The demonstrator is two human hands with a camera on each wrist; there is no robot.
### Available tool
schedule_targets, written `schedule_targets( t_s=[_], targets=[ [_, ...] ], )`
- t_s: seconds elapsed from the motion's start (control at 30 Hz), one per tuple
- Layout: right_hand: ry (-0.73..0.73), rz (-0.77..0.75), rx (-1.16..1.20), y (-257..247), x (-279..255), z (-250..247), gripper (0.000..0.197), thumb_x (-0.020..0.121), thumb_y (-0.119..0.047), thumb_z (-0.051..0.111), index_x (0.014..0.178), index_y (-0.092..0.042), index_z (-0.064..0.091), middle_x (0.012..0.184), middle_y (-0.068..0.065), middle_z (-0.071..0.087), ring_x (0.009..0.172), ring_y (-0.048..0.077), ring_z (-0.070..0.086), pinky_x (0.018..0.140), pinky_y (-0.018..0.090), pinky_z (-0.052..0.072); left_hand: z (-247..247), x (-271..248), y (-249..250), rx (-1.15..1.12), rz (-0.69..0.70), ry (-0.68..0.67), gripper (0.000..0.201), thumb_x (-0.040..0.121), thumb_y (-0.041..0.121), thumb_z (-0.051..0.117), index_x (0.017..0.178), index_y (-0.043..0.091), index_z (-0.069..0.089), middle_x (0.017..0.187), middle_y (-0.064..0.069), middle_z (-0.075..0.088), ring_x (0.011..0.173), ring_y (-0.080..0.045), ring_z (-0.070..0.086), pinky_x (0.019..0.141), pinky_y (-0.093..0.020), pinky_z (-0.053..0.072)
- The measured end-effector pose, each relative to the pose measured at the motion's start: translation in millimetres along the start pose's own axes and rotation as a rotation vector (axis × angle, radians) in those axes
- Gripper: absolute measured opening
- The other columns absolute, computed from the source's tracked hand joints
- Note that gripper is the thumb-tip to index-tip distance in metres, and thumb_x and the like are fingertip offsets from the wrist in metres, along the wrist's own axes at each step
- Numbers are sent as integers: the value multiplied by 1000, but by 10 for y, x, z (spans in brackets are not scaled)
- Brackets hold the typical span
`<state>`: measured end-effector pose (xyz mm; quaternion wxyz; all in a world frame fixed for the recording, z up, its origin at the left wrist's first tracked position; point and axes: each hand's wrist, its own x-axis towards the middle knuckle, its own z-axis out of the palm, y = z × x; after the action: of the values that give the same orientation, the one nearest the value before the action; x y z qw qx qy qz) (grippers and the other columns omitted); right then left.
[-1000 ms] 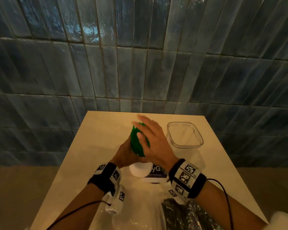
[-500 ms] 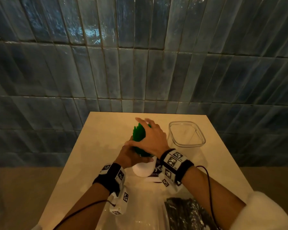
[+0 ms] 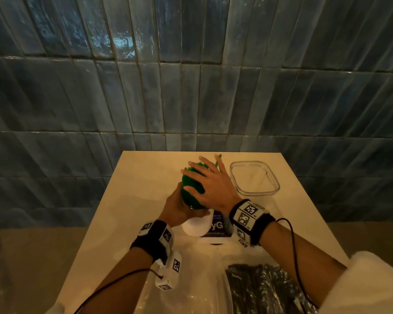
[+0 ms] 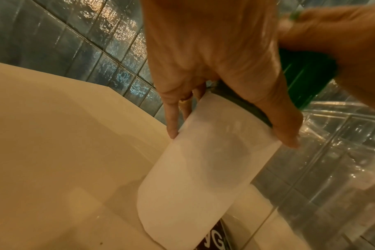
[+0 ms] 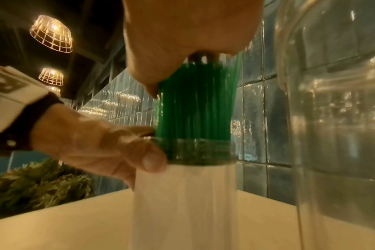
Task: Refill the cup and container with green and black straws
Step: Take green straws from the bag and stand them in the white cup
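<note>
Left hand (image 3: 179, 209) wrapped around the upper part of the cup (image 3: 196, 226), thumb (image 5: 149, 160) pressed at the rim and fingers (image 4: 171, 118) curled round the far side of the white wall; the cup stands upright on the table (image 3: 145, 177). Right hand (image 3: 210, 184) laid flat over the tops of the green straws (image 3: 191, 191), fingers straight and spread, palm pressing on the bundle and gripping nothing. The green straws stand upright in the cup as one dense bundle, their lower ends inside the rim, most of their length projecting above it; one straw (image 3: 218, 160) leans out beyond the right hand's fingertips, on the cup's far side.

Container (image 3: 254, 177): clear, square with rounded corners, on the table just right of the cup and slightly beyond it; no straws visible inside it. A dark printed card (image 3: 216, 227) lies on the table touching the cup's base on its near right side. Nearer the person than the cup, a clear plastic wrapper holds the black straws (image 3: 259, 288), lying flat near the table's front edge. Blue-tiled wall (image 3: 191, 87) directly behind the table, beyond the cup. Each wrist carries a black band with white tag blocks (image 3: 247, 214). Wire-cage lamps (image 5: 51, 33) hang overhead in the right wrist view.
</note>
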<state>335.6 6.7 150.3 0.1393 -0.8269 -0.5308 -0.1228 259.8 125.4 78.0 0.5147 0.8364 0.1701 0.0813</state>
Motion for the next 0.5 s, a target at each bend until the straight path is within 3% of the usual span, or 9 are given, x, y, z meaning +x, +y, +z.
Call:
schedule_targets(
  t_s=[0.07, 0.13, 0.23, 0.33, 0.43, 0.5],
  targets=[
    [-50, 132, -14, 0, 42, -51, 55, 90, -59, 37, 139, -35, 40, 151, 2, 34, 142, 30, 21, 111, 52, -12, 6, -4, 31, -26, -15, -12, 88, 57, 27, 89, 125, 29, 33, 104, 22, 49, 87, 6, 48, 59, 5, 37],
    [-109, 145, 28, -56, 64, -61, 59, 88, -57, 47, 142, -35, 36, 153, 2, 29, 143, 30, 18, 112, 53, -10, 5, -9, 19, -20, -14, -5, 84, 59, 21, 88, 124, 25, 35, 101, 21, 50, 83, 9, 49, 61, 4, 38],
    [-171, 24, 134, -95, 63, -49, 66, 86, -54, 56, 143, -31, 33, 152, 4, 31, 142, 26, 23, 116, 42, 1, 2, -14, -27, -2, -14, 9, 94, 55, 26, 89, 132, 20, 35, 114, 9, 56, 99, -7, 57, 70, -5, 42],
    [-103, 10, 147, -54, 51, -117, 67, 83, -58, 57, 141, -30, 38, 155, 3, 25, 144, 22, 16, 114, 38, -9, 12, 6, -23, -40, -37, -8, 91, 55, 23, 89, 129, 22, 36, 116, 9, 56, 104, -9, 56, 69, -3, 43],
    [16, 151, 117, -37, 48, -170, 67, 85, -62, 51, 142, -30, 38, 158, 6, 14, 145, 26, 7, 112, 44, -12, 21, 18, 59, -59, -62, -40, 89, 59, 18, 87, 128, 24, 32, 112, 14, 50, 99, -2, 50, 67, -1, 40],
    [-108, 299, 289, -37, 33, -200, 68, 87, -60, 49, 145, -29, 32, 159, 6, 6, 145, 27, 6, 116, 47, 2, 19, 34, 70, -66, -81, -21, 96, 58, 21, 88, 134, 24, 29, 115, 12, 48, 103, -5, 46, 77, -9, 39]
  ],
)
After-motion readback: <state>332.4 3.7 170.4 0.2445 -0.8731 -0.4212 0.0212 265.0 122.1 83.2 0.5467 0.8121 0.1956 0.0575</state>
